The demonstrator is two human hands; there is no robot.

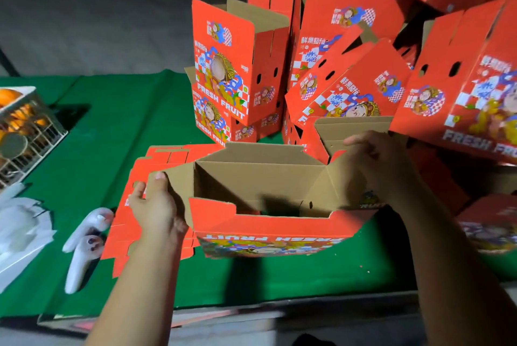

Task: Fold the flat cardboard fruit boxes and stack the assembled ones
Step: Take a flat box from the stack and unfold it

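A red cardboard fruit box (268,231), opened into a tube with its brown inside showing, stands over the green table in front of me. My left hand (156,206) grips its left end flap, thumb on the brown inner face. My right hand (375,155) holds the right end flap near the far top corner, fingers curled over its edge. Under and left of the box lies a pile of flat red box blanks (126,234). Assembled red boxes (237,66) are stacked behind, and more of them lean in a heap at the right (458,88).
The green table cover (112,122) runs to a front edge near me. Two white controllers (84,245) lie left of the flat blanks. A white wire basket of oranges (25,133) and white sheets (19,231) sit at the far left.
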